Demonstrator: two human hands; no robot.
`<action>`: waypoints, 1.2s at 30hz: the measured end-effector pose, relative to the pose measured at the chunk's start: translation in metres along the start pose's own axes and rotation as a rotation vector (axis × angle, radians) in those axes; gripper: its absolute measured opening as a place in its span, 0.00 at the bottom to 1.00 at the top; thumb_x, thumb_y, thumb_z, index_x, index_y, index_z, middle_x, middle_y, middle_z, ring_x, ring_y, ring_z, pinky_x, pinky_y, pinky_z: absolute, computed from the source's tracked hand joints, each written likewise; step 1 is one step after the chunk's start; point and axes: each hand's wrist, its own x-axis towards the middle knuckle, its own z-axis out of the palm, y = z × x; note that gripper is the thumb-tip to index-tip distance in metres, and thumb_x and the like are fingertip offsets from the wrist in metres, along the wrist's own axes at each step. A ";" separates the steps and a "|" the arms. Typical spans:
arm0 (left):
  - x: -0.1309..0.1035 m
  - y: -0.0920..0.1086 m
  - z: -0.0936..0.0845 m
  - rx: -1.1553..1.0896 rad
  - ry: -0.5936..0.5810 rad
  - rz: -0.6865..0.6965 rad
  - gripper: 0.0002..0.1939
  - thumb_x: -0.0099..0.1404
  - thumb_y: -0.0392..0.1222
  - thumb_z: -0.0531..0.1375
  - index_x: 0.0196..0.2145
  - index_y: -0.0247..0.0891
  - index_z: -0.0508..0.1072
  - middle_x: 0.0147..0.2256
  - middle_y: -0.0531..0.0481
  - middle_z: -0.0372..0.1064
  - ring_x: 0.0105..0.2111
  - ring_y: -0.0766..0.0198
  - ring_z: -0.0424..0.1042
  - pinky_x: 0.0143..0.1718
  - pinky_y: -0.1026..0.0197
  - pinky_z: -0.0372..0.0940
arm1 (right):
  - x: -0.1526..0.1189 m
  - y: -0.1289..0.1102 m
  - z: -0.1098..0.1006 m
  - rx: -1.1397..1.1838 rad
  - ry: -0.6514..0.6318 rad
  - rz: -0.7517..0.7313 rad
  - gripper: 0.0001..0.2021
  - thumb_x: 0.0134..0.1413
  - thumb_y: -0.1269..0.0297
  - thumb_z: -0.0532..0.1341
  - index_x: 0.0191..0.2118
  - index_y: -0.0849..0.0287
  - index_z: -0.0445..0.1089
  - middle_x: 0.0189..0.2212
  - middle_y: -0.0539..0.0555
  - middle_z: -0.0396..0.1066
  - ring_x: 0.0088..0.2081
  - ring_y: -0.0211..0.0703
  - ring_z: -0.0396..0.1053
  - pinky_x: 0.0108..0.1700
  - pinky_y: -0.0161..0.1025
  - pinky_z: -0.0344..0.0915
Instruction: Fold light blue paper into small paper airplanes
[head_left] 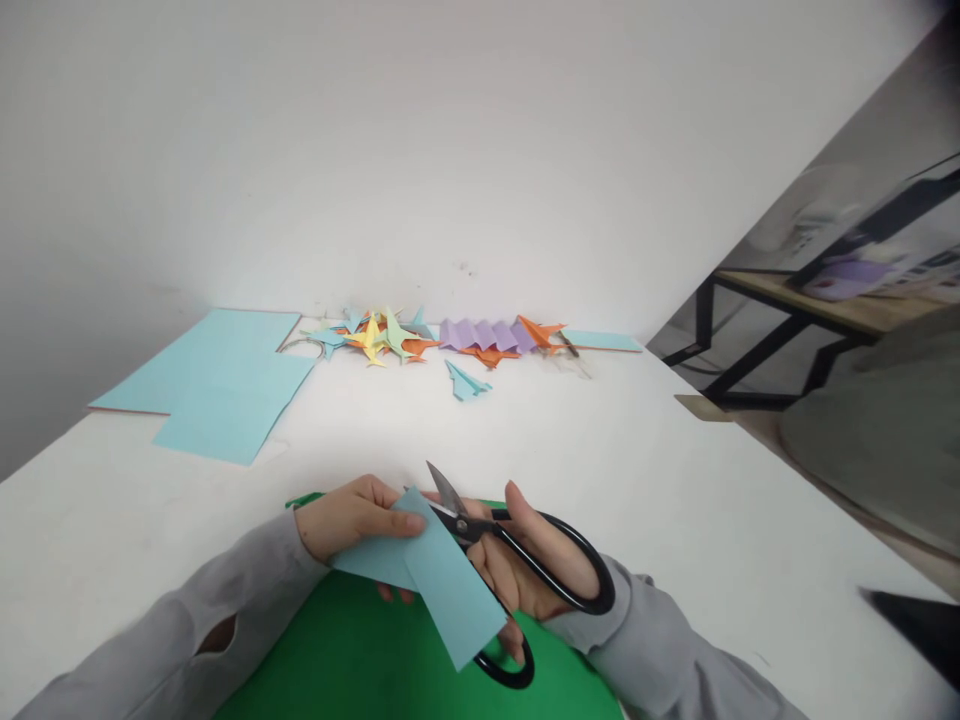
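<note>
My left hand [358,515] pinches a folded or partly cut piece of light blue paper [457,590], thumb on top and fingers beneath. One strip of the paper hangs down at an angle to the right. Black-handled scissors [480,530] are in my right hand [536,555], with fingers through the loops. Their blades are spread apart at the paper's upper right edge, one above it and the other partly hidden behind it. Both hands are held over the near edge of the table, above a green cloth or garment [360,650].
Light blue paper sheets [225,385] lie at the table's left. Along the wall are folded paper figures [379,335], a pleated purple paper [480,335] and another blue sheet [604,341]. A small blue folded paper plane [466,383] lies nearer. A wooden shelf [817,300] stands beyond the right edge.
</note>
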 end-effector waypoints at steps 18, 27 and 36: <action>0.003 -0.003 -0.001 -0.050 0.053 0.022 0.15 0.55 0.46 0.59 0.28 0.28 0.73 0.22 0.42 0.72 0.19 0.62 0.71 0.17 0.65 0.64 | 0.000 -0.009 0.003 -0.006 0.225 -0.237 0.31 0.46 0.37 0.46 0.48 0.57 0.56 0.16 0.46 0.63 0.12 0.34 0.59 0.13 0.30 0.57; 0.008 -0.002 0.002 -0.125 0.284 0.102 0.14 0.56 0.49 0.56 0.26 0.33 0.65 0.11 0.51 0.64 0.08 0.69 0.61 0.07 0.71 0.53 | 0.000 -0.015 -0.006 -0.458 0.907 -0.573 0.16 0.46 0.53 0.57 0.37 0.56 0.54 0.20 0.44 0.62 0.15 0.33 0.57 0.16 0.31 0.53; 0.009 -0.004 0.002 -0.153 0.336 0.158 0.11 0.55 0.44 0.58 0.27 0.32 0.65 0.14 0.49 0.67 0.13 0.67 0.64 0.13 0.68 0.58 | -0.008 -0.020 -0.046 -1.346 1.590 -0.140 0.24 0.40 0.66 0.58 0.47 0.65 0.62 0.34 0.59 0.68 0.30 0.45 0.65 0.36 0.41 0.61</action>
